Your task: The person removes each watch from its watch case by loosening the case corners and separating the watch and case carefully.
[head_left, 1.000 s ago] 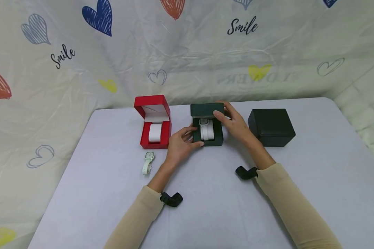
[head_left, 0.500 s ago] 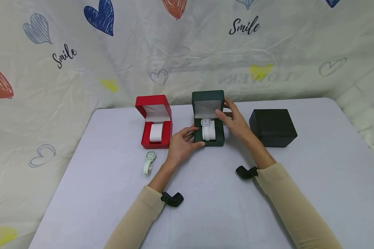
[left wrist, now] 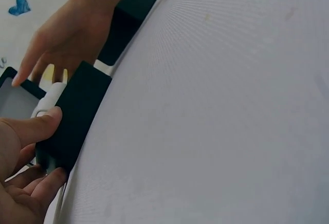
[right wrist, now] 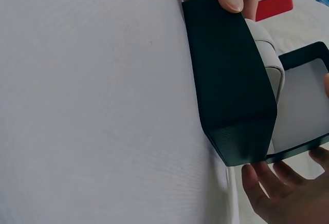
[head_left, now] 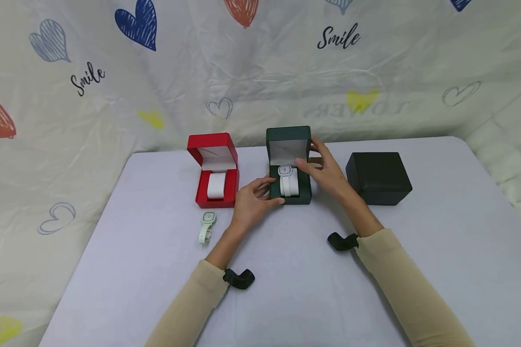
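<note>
A dark green watch box stands open on the table, lid upright. Inside, a white watch sits on its cushion. My left hand grips the box's front left corner, thumb on the top edge and fingers curled under it; the left wrist view shows that hand on the green box. My right hand holds the lid's right side, fingers behind it and thumb in front near the watch. In the right wrist view its fingers touch the lid.
An open red box with a bare white cushion stands left of the green one. In front of it lies a loose pale watch. A shut black box stands to the right. A heart-printed cloth hangs behind the grey table.
The green box's lid has swung from half-lowered to upright. My right thumb has slid down from the lid's front edge toward the watch. The left hand has stayed put.
</note>
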